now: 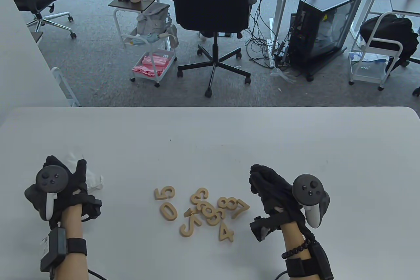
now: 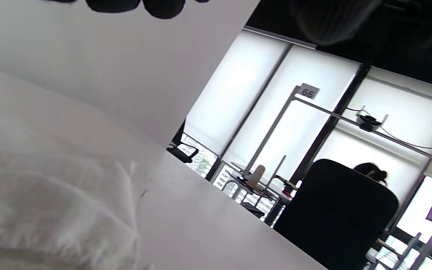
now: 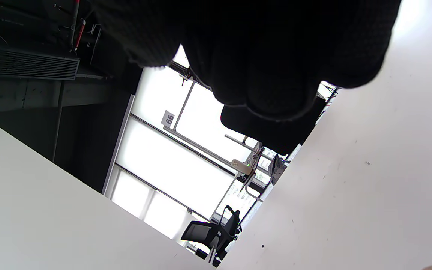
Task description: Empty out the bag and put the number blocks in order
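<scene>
Wooden number blocks [image 1: 201, 212] lie in a loose heap on the white table [image 1: 210, 135], near its front edge and between the 2 gloved hands. On the heap's left side the 5 [image 1: 164, 193] lies flat and apart from the rest, with the 0 [image 1: 168, 211] just below it. In the middle several blocks overlap, among them a 9 [image 1: 211, 214] and a curved digit above it that cannot be read with certainty. The 8 [image 1: 227, 203] and the 7 [image 1: 240, 209] touch each other at the heap's right side, and the 4 [image 1: 225, 232] lies nearest the front edge.

A white bag [image 1: 92, 180], crumpled, sits on the table at the left, well apart from the blocks. The left hand [image 1: 60, 188] rests on it with its fingers reaching over the cloth; whether they grip the cloth or merely lie on it cannot be told. In the left wrist view the bag [image 2: 51, 210] fills the lower left corner as a soft blurred white mass.

The right hand [image 1: 270, 188] stands on the table just right of the 7, its fingers bent downward and holding nothing that can be seen. In the right wrist view its dark fingers [image 3: 261, 56] hang curled above the bare table surface.
</scene>
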The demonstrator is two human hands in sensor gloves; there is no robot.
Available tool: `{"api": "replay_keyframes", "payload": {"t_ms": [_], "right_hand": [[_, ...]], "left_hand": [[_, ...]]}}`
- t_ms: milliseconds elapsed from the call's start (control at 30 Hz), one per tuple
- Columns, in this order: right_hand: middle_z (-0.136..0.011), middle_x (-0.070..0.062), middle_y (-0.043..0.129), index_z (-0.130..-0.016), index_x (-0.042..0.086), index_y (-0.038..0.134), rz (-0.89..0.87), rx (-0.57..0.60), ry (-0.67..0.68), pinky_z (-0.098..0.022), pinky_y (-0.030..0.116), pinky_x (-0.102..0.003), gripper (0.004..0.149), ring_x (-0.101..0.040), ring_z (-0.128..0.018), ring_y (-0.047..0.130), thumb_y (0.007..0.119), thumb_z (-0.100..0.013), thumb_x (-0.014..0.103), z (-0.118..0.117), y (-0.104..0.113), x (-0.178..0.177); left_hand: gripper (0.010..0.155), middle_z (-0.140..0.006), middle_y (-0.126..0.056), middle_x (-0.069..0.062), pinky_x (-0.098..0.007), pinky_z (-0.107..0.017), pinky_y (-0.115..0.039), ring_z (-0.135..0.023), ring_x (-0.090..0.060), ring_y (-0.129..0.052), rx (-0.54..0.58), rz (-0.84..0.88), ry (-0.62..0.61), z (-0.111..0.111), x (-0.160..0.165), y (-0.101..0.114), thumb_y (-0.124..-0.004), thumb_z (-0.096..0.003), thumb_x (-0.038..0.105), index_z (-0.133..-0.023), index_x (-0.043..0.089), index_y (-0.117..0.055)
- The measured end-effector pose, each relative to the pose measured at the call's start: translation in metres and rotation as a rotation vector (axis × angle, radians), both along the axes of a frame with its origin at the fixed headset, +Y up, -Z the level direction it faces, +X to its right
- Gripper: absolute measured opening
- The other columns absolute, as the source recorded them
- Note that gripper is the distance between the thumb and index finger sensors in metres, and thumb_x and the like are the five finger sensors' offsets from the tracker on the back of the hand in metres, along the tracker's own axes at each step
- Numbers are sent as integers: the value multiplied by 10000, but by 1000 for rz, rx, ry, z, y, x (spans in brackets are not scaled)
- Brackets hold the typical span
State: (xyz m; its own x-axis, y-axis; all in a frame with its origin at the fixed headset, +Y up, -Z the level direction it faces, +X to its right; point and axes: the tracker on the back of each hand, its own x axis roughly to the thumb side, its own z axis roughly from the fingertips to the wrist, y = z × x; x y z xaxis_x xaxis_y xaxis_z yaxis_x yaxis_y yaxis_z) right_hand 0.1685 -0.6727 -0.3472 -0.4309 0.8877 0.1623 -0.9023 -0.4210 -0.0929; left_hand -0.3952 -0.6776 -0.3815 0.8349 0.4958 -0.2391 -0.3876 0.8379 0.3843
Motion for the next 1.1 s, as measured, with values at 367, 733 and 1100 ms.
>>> {"api": "replay_keyframes", "payload": {"t_ms": [367, 733, 1100], "right_hand": [[-910, -233, 839, -965, 62, 763, 204, 92, -32, -568, 793, -605, 507, -451, -737, 929, 769, -550, 353, 5, 8, 5], [-1131, -253, 559, -1042, 164, 694, 893, 120, -65, -691, 515, -747, 553, -590, -1010, 532, 765, -538, 381, 0, -12, -12], [-1128, -283, 545, -1043, 157, 695, 859, 72, -49, -686, 508, -758, 555, -619, -996, 525, 760, -540, 381, -3, -18, -12]], "left_hand": [[880, -1143, -400, -338, -790, -659, -483, -1016, -653, -502, -132, -362, -543, 18, 149, 0, -678, -531, 573, -1146, 29, -362], [872, -1055, -653, -301, -706, -633, -656, -889, -537, -805, -423, -641, -656, 41, 214, -48, -750, -484, 580, -1118, 33, -506], [824, -1009, -743, -266, -667, -614, -707, -834, -484, -883, -516, -735, -666, 33, 228, -74, -746, -480, 585, -1098, 64, -584]]}}
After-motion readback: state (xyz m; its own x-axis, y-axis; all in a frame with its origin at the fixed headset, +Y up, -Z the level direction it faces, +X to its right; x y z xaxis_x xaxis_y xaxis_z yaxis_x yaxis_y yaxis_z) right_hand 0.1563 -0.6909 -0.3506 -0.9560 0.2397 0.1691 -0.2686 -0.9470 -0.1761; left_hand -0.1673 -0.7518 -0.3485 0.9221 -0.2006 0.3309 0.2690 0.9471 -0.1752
